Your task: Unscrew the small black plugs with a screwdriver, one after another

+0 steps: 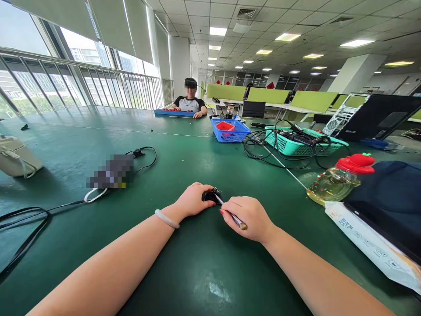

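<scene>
My left hand (192, 199) lies closed over a small black object (212, 196) on the green table (184, 272), holding it down. My right hand (248, 217) pinches a thin metal tool (230, 213) like a pen, its tip touching the small black object and its brass-coloured end pointing back past my knuckles. A pale bangle sits on my left wrist. Most of the black object is hidden under my left fingers.
A bottle with a red cap (340, 180) lies on its side at the right beside a dark bag (391, 193) and a white packet (368, 243). Blue basket (230, 131), teal basket with cables (296, 142), laptop (378, 116) behind. A person sits at the far side (190, 103). Cables lie left (26, 219).
</scene>
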The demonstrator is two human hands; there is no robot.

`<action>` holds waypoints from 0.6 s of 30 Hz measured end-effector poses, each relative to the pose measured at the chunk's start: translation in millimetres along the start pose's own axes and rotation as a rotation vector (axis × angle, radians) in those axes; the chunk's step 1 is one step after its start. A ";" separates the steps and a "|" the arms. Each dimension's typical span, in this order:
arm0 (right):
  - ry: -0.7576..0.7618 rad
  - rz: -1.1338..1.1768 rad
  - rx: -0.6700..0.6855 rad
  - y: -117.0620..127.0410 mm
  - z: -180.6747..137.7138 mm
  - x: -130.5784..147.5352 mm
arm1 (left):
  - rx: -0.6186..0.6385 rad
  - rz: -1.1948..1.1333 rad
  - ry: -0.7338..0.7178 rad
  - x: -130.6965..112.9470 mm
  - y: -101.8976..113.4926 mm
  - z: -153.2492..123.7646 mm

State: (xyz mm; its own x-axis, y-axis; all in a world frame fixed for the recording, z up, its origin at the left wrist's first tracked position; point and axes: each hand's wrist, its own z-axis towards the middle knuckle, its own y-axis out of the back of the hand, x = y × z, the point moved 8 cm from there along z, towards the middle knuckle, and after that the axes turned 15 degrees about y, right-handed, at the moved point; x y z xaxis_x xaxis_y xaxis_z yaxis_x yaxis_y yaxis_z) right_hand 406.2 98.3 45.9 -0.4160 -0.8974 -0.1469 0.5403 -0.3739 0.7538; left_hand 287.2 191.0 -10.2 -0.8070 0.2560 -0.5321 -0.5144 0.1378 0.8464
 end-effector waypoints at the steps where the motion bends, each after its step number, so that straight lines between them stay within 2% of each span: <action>1: -0.005 0.004 -0.003 -0.1 0.0 -0.4 | -0.002 0.000 0.001 0.3 0.1 0.1; 5: -0.056 0.005 -0.018 1.0 -2.5 -6.6 | -0.003 -0.013 0.003 0.8 0.7 0.0; 9: -0.231 0.055 -0.058 2.8 -10.7 -25.9 | 0.001 -0.018 -0.009 -0.7 1.3 -0.9; 13: -0.450 0.223 -0.162 1.4 -23.3 -47.6 | 0.001 -0.001 -0.015 -2.0 1.5 -1.6; 18: -0.652 0.464 -0.331 -5.8 -41.0 -66.3 | -0.002 -0.006 -0.003 -1.3 1.0 -1.6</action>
State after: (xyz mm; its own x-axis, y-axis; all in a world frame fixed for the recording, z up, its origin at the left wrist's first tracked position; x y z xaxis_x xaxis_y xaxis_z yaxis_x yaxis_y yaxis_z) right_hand 460.6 150.3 25.0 -0.3828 -0.7004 0.6024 0.9022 -0.1434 0.4067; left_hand 287.3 189.3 -8.7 -0.8029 0.2579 -0.5375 -0.5202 0.1375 0.8429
